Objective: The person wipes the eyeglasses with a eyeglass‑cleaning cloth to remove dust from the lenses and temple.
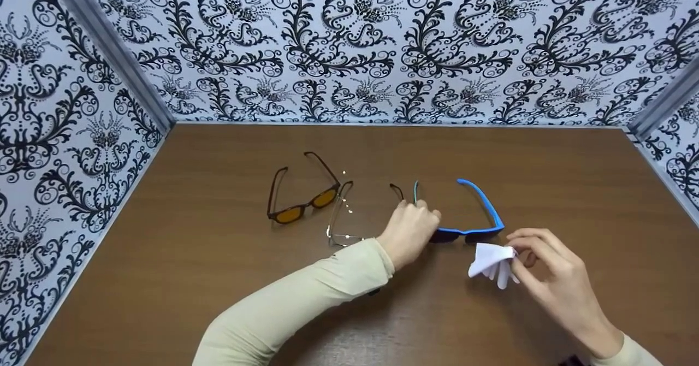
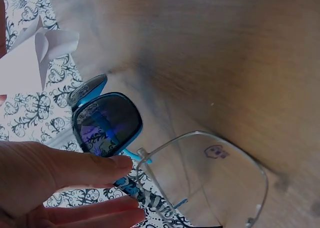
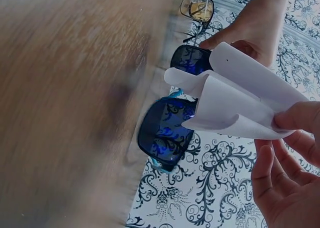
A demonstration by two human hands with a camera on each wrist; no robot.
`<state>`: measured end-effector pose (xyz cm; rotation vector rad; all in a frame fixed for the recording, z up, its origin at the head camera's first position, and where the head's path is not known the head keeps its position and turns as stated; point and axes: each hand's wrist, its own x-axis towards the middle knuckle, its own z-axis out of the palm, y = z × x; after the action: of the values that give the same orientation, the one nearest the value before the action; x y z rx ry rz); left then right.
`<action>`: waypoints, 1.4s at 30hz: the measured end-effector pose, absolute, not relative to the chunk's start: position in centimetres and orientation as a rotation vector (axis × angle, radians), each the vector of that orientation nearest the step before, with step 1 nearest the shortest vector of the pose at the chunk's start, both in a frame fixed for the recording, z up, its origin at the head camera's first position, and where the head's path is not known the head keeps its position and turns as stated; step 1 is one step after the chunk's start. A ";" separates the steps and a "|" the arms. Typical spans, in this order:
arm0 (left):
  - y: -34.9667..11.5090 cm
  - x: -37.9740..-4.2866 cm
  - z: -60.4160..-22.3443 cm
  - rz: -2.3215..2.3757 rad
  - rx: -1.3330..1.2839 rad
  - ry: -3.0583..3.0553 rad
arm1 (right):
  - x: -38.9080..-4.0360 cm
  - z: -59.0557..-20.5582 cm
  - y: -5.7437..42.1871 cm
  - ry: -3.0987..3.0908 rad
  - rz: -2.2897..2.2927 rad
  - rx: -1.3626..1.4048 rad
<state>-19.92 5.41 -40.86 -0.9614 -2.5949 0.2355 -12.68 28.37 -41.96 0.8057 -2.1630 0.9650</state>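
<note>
Blue-framed sunglasses [image 1: 498,223] with dark lenses rest on the table, temples pointing to the back. My left hand [image 1: 412,232] is at their left end, hiding that corner. In the left wrist view its thumb and fingers pinch around the patterned temple beside a dark lens [image 2: 107,123]. My right hand [image 1: 560,278] grips one gathered end of a white cloth [image 1: 487,259] between thumb and fingertips. The folded cloth [image 3: 225,100] hangs loose just in front of the right lens [image 3: 167,130], overlapping the sunglasses in the right wrist view.
Thin metal-framed clear glasses [image 1: 330,234] lie left of the sunglasses, partly behind my left hand and sleeve. Farther left are dark-framed glasses with amber lenses [image 1: 289,214]. Patterned wall panels [image 1: 355,43] close off the back and sides of the brown table [image 1: 164,257].
</note>
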 end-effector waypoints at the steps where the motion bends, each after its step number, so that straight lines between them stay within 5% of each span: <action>1: 5.4 -19.9 -40.9 0.248 -0.962 -2.600 | -12.7 -42.0 28.4 -2.164 0.962 0.804; 19: 3.4 -19.9 -39.3 0.070 -0.930 -2.809 | -14.1 -41.3 27.9 -2.199 0.967 0.843; 42: -6.2 -19.7 -37.6 -0.193 -0.797 -2.877 | -15.0 -43.0 24.9 -2.421 0.766 0.977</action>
<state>-19.68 -6.24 -37.64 -0.7970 -2.8773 -0.1935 -14.98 24.91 -43.04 0.9767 -2.4214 0.7662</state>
